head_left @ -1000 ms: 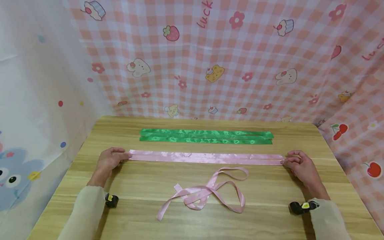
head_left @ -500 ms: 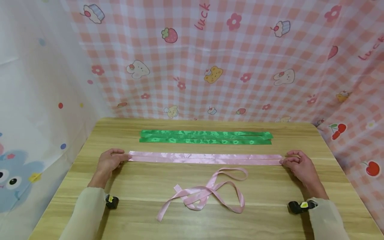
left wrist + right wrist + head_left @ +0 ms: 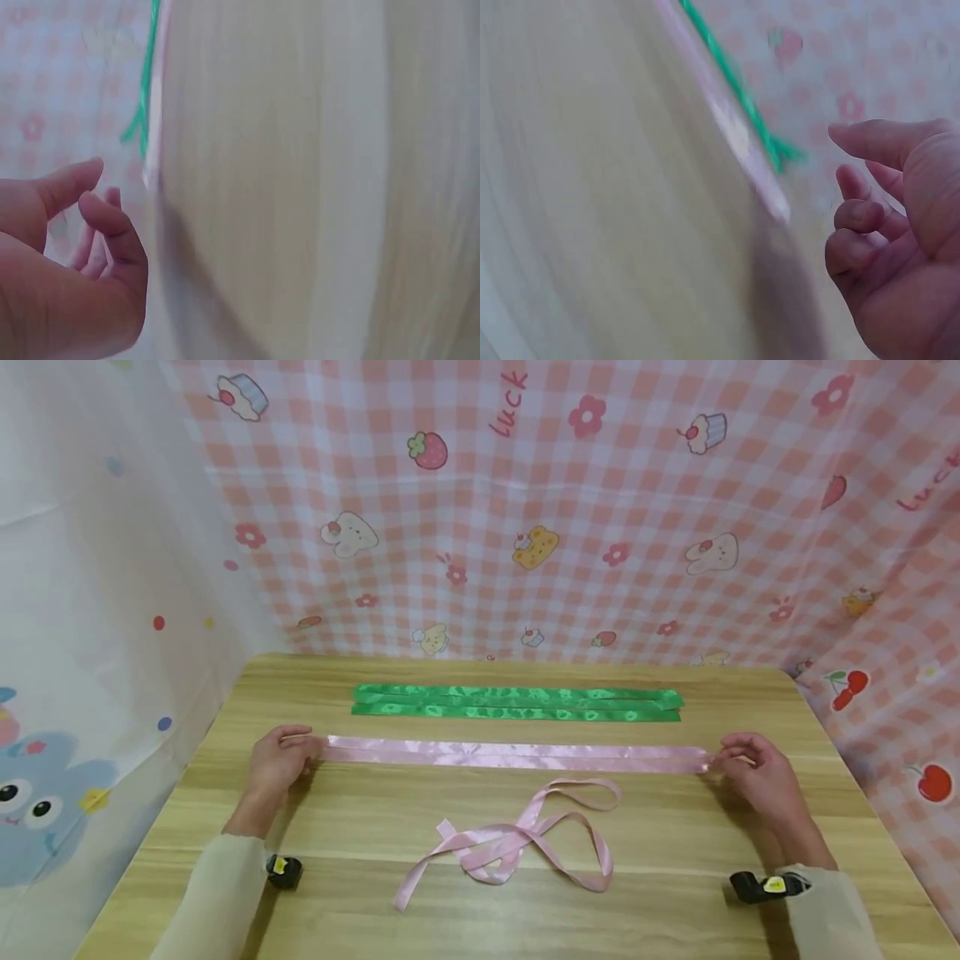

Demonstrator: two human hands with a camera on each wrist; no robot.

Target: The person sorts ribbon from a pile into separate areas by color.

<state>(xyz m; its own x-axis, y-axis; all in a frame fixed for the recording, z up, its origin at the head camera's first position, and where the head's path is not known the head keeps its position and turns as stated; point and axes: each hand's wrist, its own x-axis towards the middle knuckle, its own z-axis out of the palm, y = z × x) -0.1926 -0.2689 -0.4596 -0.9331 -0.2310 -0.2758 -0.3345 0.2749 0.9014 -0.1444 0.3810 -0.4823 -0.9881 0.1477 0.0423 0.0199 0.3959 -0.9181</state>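
A pink satin ribbon [image 3: 517, 756] lies flat across the table in two parallel strips. My left hand [image 3: 281, 764] is beside its left end, and my right hand [image 3: 757, 777] is beside its right end. In the left wrist view, the hand [image 3: 82, 262] has loosely bent fingers and a gap between thumb and fingertips, apart from the ribbon end [image 3: 154, 176]. The right wrist view likewise shows a hand [image 3: 900, 232] holding nothing, with space between it and the ribbon end [image 3: 776, 206]. A loose pink ribbon length [image 3: 525, 835] lies in loops nearer the person.
Behind the pink strips, a green satin ribbon [image 3: 517, 702] lies in stacked parallel rows. The wooden table [image 3: 345, 902] meets a pink checked curtain [image 3: 480, 510] at the back. A white printed curtain [image 3: 75, 568] hangs at the left.
Both hands have drawn slightly off the ends of the pink ribbon, the right one moving a little outward. The ribbons stay in place.
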